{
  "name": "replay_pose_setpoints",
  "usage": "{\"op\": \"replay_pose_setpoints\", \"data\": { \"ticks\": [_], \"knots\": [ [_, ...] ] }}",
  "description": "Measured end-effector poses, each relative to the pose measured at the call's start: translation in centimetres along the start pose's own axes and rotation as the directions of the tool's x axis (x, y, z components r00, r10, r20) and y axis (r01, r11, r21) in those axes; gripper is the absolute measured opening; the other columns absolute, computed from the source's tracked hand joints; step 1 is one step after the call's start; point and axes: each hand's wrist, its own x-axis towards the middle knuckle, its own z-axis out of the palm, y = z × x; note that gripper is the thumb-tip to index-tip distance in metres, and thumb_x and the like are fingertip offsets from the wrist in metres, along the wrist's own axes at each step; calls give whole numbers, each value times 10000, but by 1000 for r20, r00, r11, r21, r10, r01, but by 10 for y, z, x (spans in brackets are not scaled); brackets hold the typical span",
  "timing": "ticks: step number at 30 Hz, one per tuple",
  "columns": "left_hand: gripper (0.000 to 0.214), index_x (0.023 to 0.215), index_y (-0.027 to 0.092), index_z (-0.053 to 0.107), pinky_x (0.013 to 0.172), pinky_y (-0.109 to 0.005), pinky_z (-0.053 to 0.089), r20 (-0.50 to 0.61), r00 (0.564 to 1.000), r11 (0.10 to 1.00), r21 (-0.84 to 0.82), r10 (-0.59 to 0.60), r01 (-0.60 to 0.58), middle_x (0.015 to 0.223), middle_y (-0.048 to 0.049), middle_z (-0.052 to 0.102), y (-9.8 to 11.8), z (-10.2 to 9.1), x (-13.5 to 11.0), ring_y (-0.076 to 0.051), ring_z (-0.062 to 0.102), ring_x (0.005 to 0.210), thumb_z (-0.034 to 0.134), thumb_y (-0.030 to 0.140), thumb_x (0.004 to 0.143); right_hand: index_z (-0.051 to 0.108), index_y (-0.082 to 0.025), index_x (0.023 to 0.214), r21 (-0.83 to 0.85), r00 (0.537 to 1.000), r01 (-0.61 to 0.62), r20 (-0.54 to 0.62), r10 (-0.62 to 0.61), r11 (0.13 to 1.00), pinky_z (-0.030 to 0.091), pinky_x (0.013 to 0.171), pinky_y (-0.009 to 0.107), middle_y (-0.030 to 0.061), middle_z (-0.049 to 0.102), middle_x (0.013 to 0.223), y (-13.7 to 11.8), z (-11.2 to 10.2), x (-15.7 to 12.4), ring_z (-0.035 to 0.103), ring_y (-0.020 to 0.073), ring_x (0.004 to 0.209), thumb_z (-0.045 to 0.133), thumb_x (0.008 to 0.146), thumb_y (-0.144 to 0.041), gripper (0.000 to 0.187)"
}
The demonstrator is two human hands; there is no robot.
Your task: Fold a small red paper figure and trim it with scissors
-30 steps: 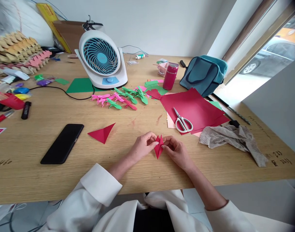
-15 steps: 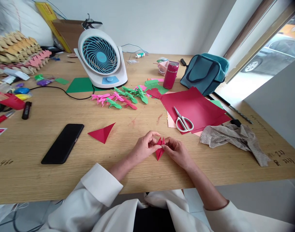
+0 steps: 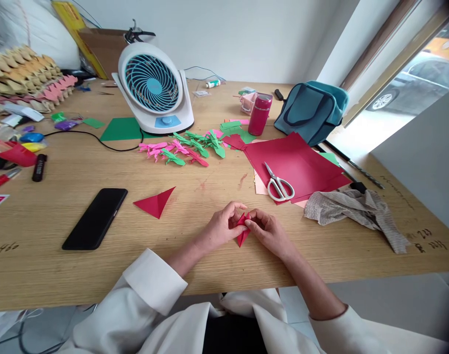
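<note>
A small red folded paper piece [image 3: 242,238] is held between both hands just above the table, its point toward me and narrow flaps at its far end. My left hand [image 3: 224,227] pinches its left side with thumb and fingers. On the other side, my right hand [image 3: 266,229] grips its right flap between thumb and forefinger. The fingers partly hide the folds. To the left lies a red paper triangle [image 3: 156,202] with a crease down its middle. White-handled scissors [image 3: 279,186] rest on a stack of red paper sheets [image 3: 301,157] beyond my right hand.
A black phone [image 3: 96,219] lies at the left. Several green and pink folded paper figures [image 3: 195,145] sit before a white fan [image 3: 154,88]. At the right are a crumpled cloth [image 3: 344,209], a red flask [image 3: 260,115] and a teal bag [image 3: 307,113].
Both hands stay in nearly the same place. My fingers have shifted slightly on the red paper, and its flaps sit a little differently between them.
</note>
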Motion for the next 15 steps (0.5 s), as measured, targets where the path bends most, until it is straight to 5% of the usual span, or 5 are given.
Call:
{"op": "replay_pose_setpoints", "data": {
  "ticks": [8, 13, 15],
  "knots": [
    [454, 1177, 216, 531, 635, -212, 436, 1, 1000, 999, 30, 23, -23, 698, 74, 562, 1, 3, -3, -94, 543, 617, 693, 185, 753, 604, -189, 798, 102, 1000, 2, -23, 1, 995, 443, 638, 273, 11, 614, 726, 4, 0, 0, 538, 146, 661, 631, 883, -475, 300],
    [69, 859, 174, 630, 559, -192, 414, -11, 999, 999, 12, -51, 51, 700, 40, 628, 6, -1, 0, -71, 509, 547, 649, 201, 798, 562, -206, 748, 254, 988, 12, -152, 28, 967, 448, 640, 273, -2, 570, 693, 4, -3, 3, 511, 143, 649, 669, 839, -516, 340],
    [91, 761, 161, 623, 540, -187, 397, -14, 999, 999, 1, -49, 50, 685, 34, 622, 7, -2, 0, -67, 489, 539, 633, 230, 820, 552, -207, 733, 248, 986, 21, -163, 20, 969, 441, 632, 267, -10, 549, 682, 3, -3, 3, 493, 138, 638, 679, 829, -518, 349]
  ]
}}
